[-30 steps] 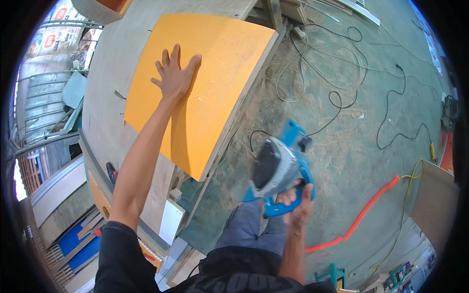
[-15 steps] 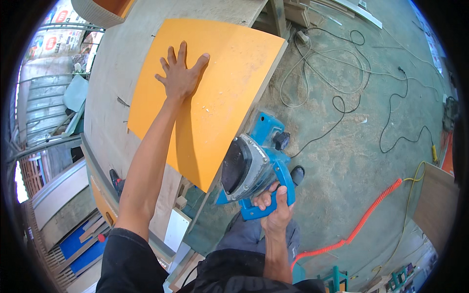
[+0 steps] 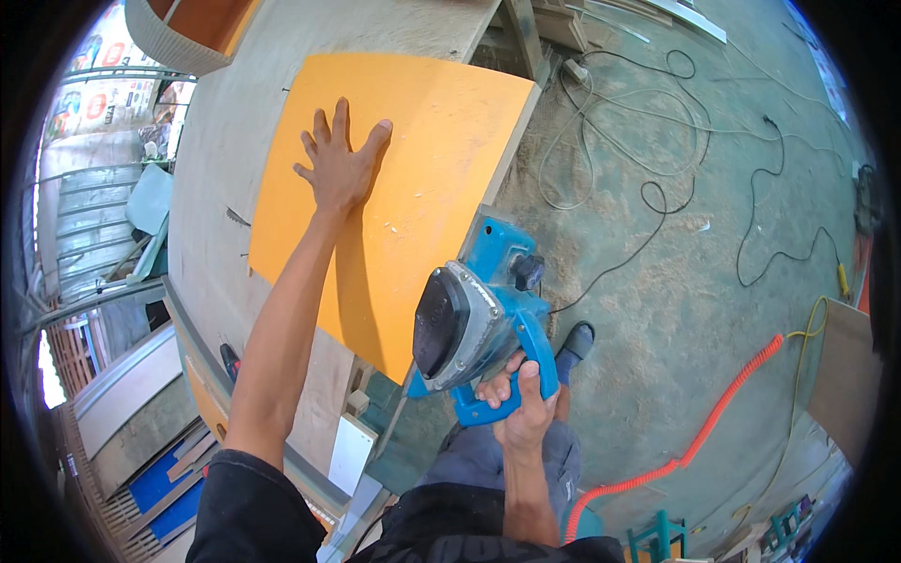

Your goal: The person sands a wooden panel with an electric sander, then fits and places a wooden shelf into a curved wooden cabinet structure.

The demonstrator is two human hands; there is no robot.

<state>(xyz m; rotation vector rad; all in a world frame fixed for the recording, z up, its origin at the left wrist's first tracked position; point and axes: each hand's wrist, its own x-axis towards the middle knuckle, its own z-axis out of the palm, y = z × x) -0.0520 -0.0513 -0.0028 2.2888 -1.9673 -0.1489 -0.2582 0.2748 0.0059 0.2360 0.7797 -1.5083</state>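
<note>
My left hand [image 3: 340, 174] lies flat on an orange-yellow board [image 3: 441, 131], its fingers spread. A few pale chips are scattered on the board near it. My right hand [image 3: 522, 403] is wrapped round the rear handle of a blue electric planer [image 3: 488, 310]. The planer rests against the board's right-hand edge, tilted on its side, with its dark side cover turned toward me. Its sole and blade are hidden from view.
The board lies on a wooden worktable [image 3: 221, 159]. A curved orange-lined piece [image 3: 192, 33] stands at the far left. Sawdust and looped cables [image 3: 648, 178] cover the floor at right, and a coiled orange air hose [image 3: 727, 403] runs near my foot. A drill-like tool [image 3: 230, 359] sits at left.
The planer and my right hand have shifted slightly left in the picture. The board and my left hand appear slightly lower, as the whole view has moved. My foot shows more plainly beside the planer.
</note>
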